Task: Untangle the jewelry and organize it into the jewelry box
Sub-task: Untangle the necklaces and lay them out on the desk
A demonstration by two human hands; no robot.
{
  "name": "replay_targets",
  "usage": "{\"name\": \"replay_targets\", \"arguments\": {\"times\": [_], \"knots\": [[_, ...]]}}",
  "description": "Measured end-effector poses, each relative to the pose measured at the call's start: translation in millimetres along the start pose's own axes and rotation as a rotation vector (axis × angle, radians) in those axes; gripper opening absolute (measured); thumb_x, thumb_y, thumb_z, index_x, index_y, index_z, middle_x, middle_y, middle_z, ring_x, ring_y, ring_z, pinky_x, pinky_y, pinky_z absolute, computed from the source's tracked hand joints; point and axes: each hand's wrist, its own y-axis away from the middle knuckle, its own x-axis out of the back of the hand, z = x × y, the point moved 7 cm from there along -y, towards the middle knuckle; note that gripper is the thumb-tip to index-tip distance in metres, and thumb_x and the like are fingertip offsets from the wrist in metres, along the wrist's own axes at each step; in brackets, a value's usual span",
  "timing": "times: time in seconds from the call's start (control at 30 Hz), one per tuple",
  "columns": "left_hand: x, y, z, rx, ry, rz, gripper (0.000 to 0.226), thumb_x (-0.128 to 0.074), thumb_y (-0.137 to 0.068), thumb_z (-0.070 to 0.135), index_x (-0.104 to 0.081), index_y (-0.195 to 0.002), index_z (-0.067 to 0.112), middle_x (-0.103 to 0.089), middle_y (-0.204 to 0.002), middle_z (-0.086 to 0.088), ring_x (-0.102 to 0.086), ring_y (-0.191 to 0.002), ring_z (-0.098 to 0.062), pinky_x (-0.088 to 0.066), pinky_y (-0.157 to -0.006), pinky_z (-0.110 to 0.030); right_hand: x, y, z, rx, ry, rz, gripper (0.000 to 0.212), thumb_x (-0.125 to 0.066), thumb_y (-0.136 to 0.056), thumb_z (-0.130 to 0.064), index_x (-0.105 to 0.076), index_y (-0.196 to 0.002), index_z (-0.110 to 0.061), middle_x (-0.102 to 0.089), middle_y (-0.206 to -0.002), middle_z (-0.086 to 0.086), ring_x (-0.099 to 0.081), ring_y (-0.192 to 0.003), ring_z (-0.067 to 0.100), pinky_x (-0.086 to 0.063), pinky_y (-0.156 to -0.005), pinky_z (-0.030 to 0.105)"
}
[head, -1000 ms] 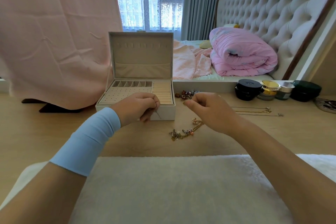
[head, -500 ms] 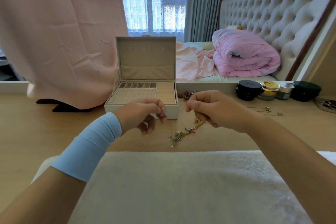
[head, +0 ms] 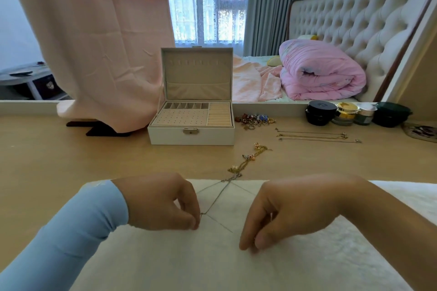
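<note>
A thin silver chain (head: 218, 198) lies stretched over the white fluffy mat (head: 212, 264), its far end tangled with a gold charm chain (head: 248, 160) on the wooden table. My left hand (head: 163, 203) pinches the silver chain near its crossing point. My right hand (head: 279, 215) pinches another strand against the mat. The white jewelry box (head: 191, 136) stands open behind them, its beige trays showing no jewelry. A heap of tangled jewelry (head: 256, 119) lies right of the box. Three gold chains (head: 314, 136) lie straight further right.
Several cosmetic jars (head: 354, 113) line the table's back right edge, with a patterned dish (head: 421, 131) at the far right. A pink cloth (head: 106, 42) hangs over a dark stand (head: 104, 130) left of the box. A bed with a pink duvet (head: 321, 73) lies beyond.
Both hands have drawn back from in front of the box to the white mat, pulling the silver chain toward me. The gold charm chain now lies stretched out behind it.
</note>
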Motion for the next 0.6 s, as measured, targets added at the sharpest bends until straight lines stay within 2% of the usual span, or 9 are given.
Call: {"name": "replay_targets", "arguments": {"times": [0.1,0.2,0.27,0.37,0.43,0.5,0.6], "knots": [[-0.7,5.4,6.1,0.032,-0.052,-0.021,0.022,-0.059,-0.079,0.059,-0.068,-0.098,0.055,-0.061,-0.112,0.036,-0.057,-0.107,0.005,-0.046,-0.1,-0.028,6.1,8.5,-3.3,-0.026,0.058,0.02,0.028,-0.066,-0.097,-0.028,-0.072,-0.122,-0.038,-0.071,-0.116,-0.026,-0.064,-0.103,-0.01,-0.046,-0.096,0.011],[7.2,3.8,14.0,0.021,-0.073,0.003,0.021,-0.059,-0.085,0.054,-0.069,-0.103,0.052,-0.063,-0.109,0.037,-0.059,-0.1,0.01,-0.05,-0.095,-0.024,20.5,11.9,1.1,-0.064,0.149,0.117,0.026,-0.067,-0.096,-0.031,-0.073,-0.116,-0.045,-0.068,-0.115,-0.032,-0.063,-0.106,-0.009,-0.047,-0.102,0.019],[17.8,-2.8,19.6,0.007,-0.064,0.044,0.017,-0.06,-0.089,0.049,-0.07,-0.103,0.049,-0.066,-0.101,0.035,-0.061,-0.092,0.011,-0.052,-0.09,-0.022,31.7,9.2,5.0,-0.047,0.102,0.178,0.026,-0.066,-0.097,-0.026,-0.074,-0.115,-0.042,-0.071,-0.11,-0.028,-0.066,-0.1,-0.007,-0.05,-0.099,0.02],[36.3,-29.8,25.6,-0.025,-0.05,0.14,0.015,-0.06,-0.093,0.037,-0.07,-0.102,0.044,-0.069,-0.093,0.027,-0.063,-0.086,0.008,-0.051,-0.089,-0.021,63.9,-7.5,28.0,-0.036,-0.005,0.413,0.022,-0.065,-0.097,-0.019,-0.075,-0.109,-0.035,-0.075,-0.095,-0.017,-0.07,-0.08,-0.002,-0.057,-0.084,0.024],[46.5,-56.3,25.6,-0.018,-0.04,0.227,0.018,-0.059,-0.094,0.03,-0.069,-0.102,0.042,-0.068,-0.09,0.023,-0.064,-0.084,0.003,-0.052,-0.09,-0.025,90.5,-22.1,55.1,-0.089,0.077,0.651,0.018,-0.066,-0.096,-0.021,-0.076,-0.101,-0.035,-0.071,-0.087,-0.016,-0.064,-0.07,-0.005,-0.051,-0.069,0.012],[53.3,-81.7,24.5,0.011,-0.085,0.324,0.019,-0.059,-0.094,0.03,-0.069,-0.106,0.04,-0.064,-0.096,0.022,-0.061,-0.088,-0.003,-0.05,-0.089,-0.025,103.8,-39.4,74.8,-0.142,0.202,0.767,0.016,-0.067,-0.095,-0.026,-0.075,-0.101,-0.038,-0.064,-0.091,-0.019,-0.06,-0.077,-0.002,-0.042,-0.067,0.012],[53.1,-114.7,20.2,0.039,-0.141,0.353,0.024,-0.064,-0.089,0.038,-0.069,-0.112,0.037,-0.064,-0.103,0.016,-0.057,-0.089,-0.008,-0.047,-0.084,-0.024,108.2,-64.6,93.7,-0.172,0.297,0.745,0.018,-0.067,-0.095,-0.033,-0.073,-0.107,-0.044,-0.059,-0.098,-0.016,-0.058,-0.093,0.01,-0.048,-0.081,0.028]]}}
